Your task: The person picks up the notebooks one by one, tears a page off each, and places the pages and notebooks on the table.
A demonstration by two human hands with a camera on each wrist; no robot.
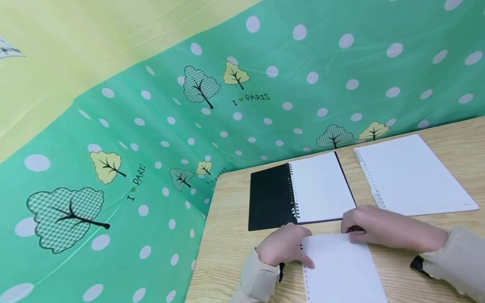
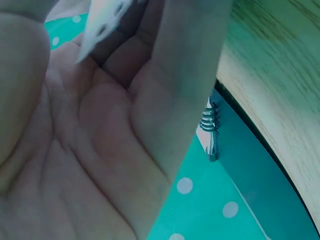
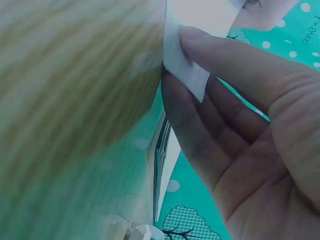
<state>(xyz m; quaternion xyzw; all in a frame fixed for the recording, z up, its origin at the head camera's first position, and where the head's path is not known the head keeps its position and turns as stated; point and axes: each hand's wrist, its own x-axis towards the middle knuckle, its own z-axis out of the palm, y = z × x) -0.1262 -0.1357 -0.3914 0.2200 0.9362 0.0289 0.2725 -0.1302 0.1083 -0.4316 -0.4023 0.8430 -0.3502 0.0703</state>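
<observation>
In the head view a white notebook (image 1: pixel 341 269) with a row of holes down its left edge lies at the front of the table. My left hand (image 1: pixel 284 244) holds its upper left corner, thumb on top of the page. In the left wrist view the holed paper edge (image 2: pixel 102 27) runs in between thumb and curled fingers. My right hand (image 1: pixel 390 229) is at the upper right corner. The right wrist view shows a white paper corner (image 3: pixel 187 75) pinched between that hand's thumb and fingers.
Behind the hands lies an open spiral notebook with a black cover (image 1: pixel 269 198) and white page (image 1: pixel 322 189). To its right is a larger lined notebook (image 1: pixel 413 176) with a clear spiral. A green dotted curtain (image 1: pixel 265 126) hangs along the back and left of the wooden table (image 1: pixel 227 235).
</observation>
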